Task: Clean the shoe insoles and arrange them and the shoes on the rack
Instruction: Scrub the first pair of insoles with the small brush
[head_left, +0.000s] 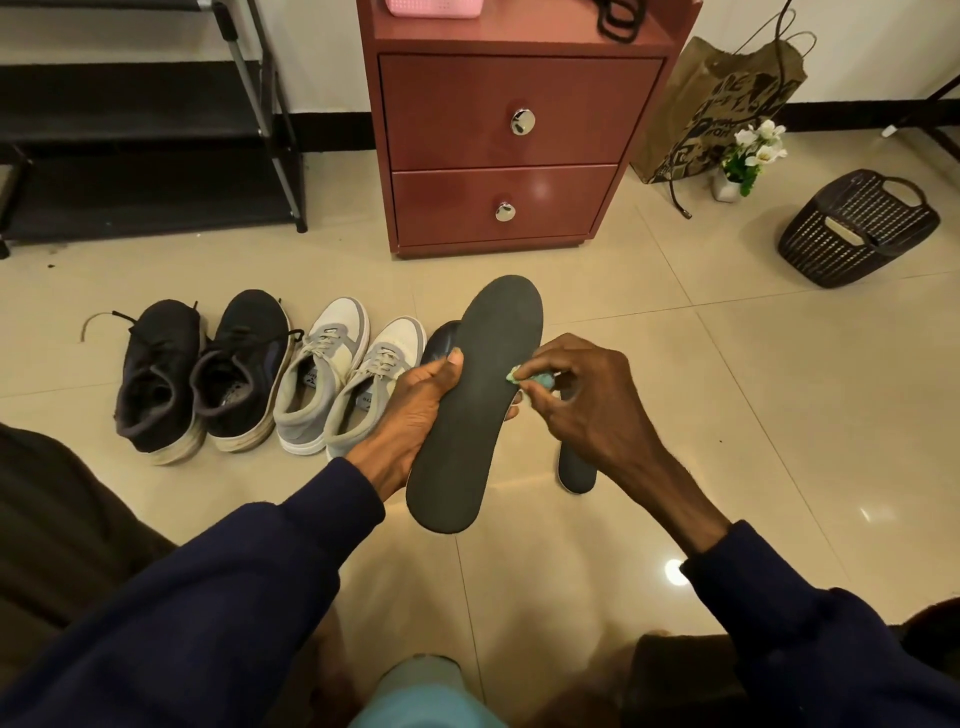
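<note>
Left hand (415, 410) grips a dark insole (478, 400) in mid-air above the floor (727, 389), thumb across its top face, toe end pointing away. Right hand (587, 400) is at the insole's right edge, fingers (545, 364) pinching a small green wipe (530, 376) against it. A second insole (574, 467) lies on the floor below, half hidden by the right wrist. To the left, lined up on the floor: two black shoes (197, 374), then two grey sneakers (343, 379), with labels inside that are too small to read. The rack (145, 130) stands far left, beside a red-brown cabinet (504, 145). The paper bag (727, 104) carries bold black print, but I can't make out the words.
</note>
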